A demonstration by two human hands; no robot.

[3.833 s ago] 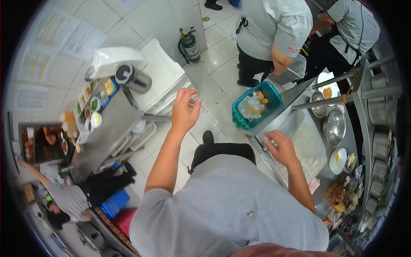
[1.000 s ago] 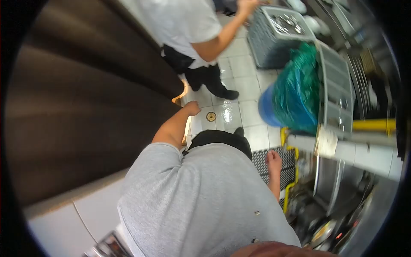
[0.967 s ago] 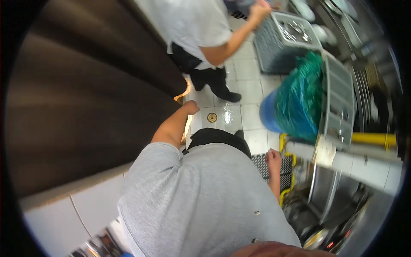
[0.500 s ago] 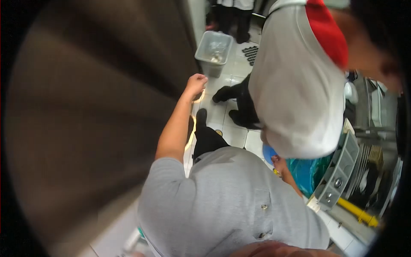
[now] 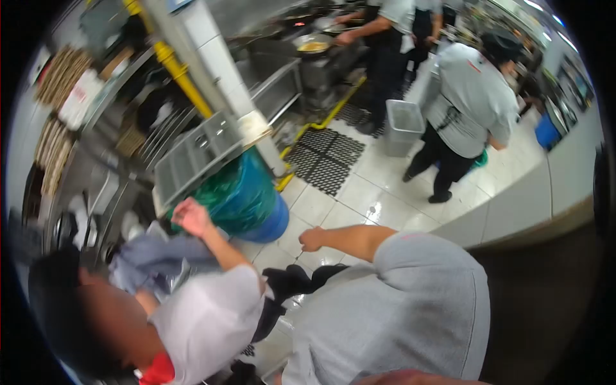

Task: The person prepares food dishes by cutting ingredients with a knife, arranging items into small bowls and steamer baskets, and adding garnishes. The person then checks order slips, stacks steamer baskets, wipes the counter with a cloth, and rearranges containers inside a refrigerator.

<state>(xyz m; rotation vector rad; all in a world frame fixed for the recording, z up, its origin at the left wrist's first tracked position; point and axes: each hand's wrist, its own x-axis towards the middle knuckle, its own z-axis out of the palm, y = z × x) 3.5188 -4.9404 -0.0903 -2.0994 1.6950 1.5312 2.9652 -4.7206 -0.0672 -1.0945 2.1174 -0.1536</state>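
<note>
My right hand is closed in a loose fist, with nothing visible in its fingers. It hangs over the white tiled floor, to the right of a blue bin lined with a green bag, and touches nothing. My left hand is out of the picture. At the lower left, close beside me, a co-worker in a white shirt and dark cap has one raised hand near the bin. Grey cloth lies by that co-worker's other arm.
A compartment tray sits above the bin. Black mats and a yellow pipe lie beyond. A grey tub stands beside another person. People work near a pan. A low tiled wall runs at right.
The view has swung round to the right, bringing the stove and mats into sight. My left hand has left the picture. The co-worker in white now appears at lower left.
</note>
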